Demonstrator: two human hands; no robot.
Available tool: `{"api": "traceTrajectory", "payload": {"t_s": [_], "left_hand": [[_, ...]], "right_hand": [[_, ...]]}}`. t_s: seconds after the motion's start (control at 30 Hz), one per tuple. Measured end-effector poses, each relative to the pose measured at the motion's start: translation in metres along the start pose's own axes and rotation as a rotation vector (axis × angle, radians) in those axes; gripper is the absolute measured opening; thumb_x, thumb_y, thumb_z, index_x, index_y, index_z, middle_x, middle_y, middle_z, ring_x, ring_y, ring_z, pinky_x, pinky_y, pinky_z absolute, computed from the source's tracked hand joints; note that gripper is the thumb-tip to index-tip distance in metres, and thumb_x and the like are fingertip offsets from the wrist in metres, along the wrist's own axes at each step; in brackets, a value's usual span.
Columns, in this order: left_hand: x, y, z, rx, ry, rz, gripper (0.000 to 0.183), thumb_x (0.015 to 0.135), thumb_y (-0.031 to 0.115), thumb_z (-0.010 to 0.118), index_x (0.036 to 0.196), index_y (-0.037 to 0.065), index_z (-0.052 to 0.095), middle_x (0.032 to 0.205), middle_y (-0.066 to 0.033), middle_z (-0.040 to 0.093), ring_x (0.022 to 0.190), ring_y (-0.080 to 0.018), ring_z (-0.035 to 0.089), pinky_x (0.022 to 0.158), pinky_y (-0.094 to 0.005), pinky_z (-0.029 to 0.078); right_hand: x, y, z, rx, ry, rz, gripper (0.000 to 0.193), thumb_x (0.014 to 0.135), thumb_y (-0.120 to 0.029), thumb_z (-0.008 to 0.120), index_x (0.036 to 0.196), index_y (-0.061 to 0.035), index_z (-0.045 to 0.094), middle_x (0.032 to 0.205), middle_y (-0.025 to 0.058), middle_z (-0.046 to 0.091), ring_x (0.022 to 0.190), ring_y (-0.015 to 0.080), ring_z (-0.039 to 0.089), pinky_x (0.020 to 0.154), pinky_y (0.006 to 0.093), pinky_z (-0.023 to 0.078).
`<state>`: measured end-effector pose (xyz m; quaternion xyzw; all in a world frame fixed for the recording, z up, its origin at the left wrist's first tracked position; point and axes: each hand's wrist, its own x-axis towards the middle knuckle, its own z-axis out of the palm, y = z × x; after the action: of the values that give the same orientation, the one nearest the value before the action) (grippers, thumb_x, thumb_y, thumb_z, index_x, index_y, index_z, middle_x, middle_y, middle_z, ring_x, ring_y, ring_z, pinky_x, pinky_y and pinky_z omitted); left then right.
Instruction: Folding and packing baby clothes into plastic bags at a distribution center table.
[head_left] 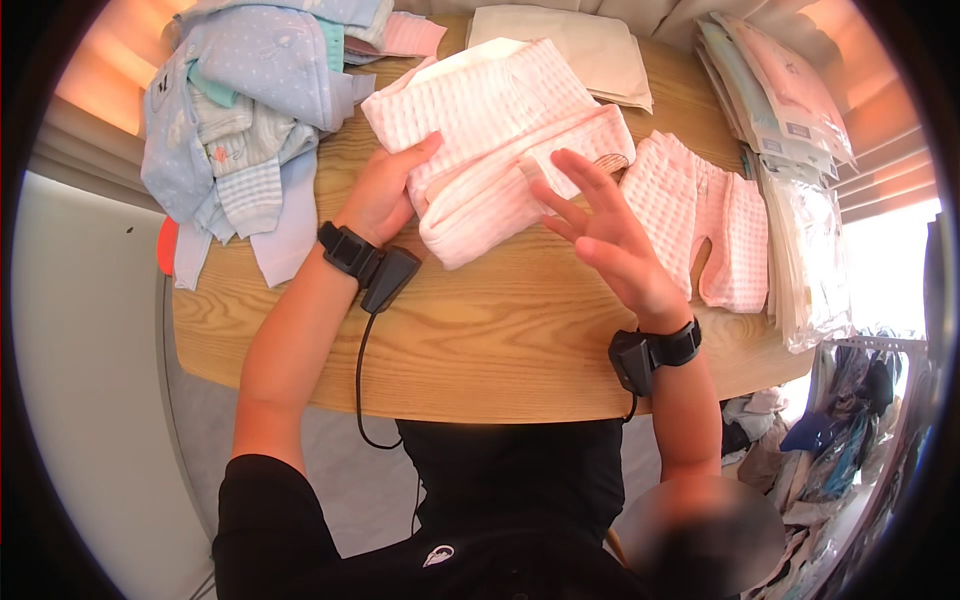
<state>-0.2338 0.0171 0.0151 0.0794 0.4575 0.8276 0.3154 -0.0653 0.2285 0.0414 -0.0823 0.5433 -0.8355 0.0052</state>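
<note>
A pink-and-white checked baby top [485, 120], folded into a thick bundle, is held above the wooden table. My left hand [385, 195] grips its left edge, thumb on top and the other fingers partly hidden beneath. At the bundle's right side my right hand [612, 235] has its fingers spread, holding nothing; whether a fingertip touches the cloth I cannot tell. Just right of that hand lies a pair of matching pink checked baby pants [735, 235], flat with the legs toward me. Each wrist wears a black strap with a box, and cables hang from them.
Light-blue baby clothes [265, 75] are heaped at the far left of the table [480, 350]. Off-white folded fabric or bags [570, 45] lie at the back. Packaged garments [785, 85] and transparent bags [815, 250] stack along the right edge. Bagged items [840, 440] fill a rack at lower right.
</note>
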Motion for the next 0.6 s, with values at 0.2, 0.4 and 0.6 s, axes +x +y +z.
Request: {"api": "traceTrajectory", "payload": {"t_s": [0.2,0.4,0.6], "left_hand": [[-0.008,-0.002,0.009,-0.053,-0.077,0.007,0.051,0.087,0.005,0.063,0.133,-0.004,0.043,0.131,-0.0137,0.053,0.117,-0.0224,0.054,0.100,-0.0357,0.045],[-0.014,0.000,0.002,0.177,-0.251,0.005,0.073,0.076,0.005,0.074,0.137,-0.003,0.037,0.133,-0.0123,0.051,0.122,-0.0206,0.050,0.103,-0.0332,0.041],[-0.017,0.008,0.009,0.298,-0.303,-0.001,0.086,0.070,0.006,0.078,0.140,-0.002,0.030,0.138,-0.0128,0.046,0.126,-0.0223,0.047,0.104,-0.0339,0.039]], "right_hand": [[-0.002,0.008,0.003,-0.255,-0.090,0.105,0.082,0.086,-0.009,0.065,0.151,-0.0084,0.015,0.158,0.0100,0.010,0.144,0.0279,0.015,0.114,0.0449,0.017],[-0.002,0.012,0.006,-0.269,-0.058,0.046,0.079,0.085,-0.013,0.067,0.150,-0.0111,0.022,0.158,0.0108,0.008,0.145,0.0254,0.014,0.114,0.0458,0.020],[0.001,0.007,0.002,-0.273,-0.043,0.049,0.076,0.084,-0.015,0.068,0.148,-0.0122,0.027,0.158,0.0113,0.009,0.144,0.0256,0.014,0.113,0.0459,0.023]]}}
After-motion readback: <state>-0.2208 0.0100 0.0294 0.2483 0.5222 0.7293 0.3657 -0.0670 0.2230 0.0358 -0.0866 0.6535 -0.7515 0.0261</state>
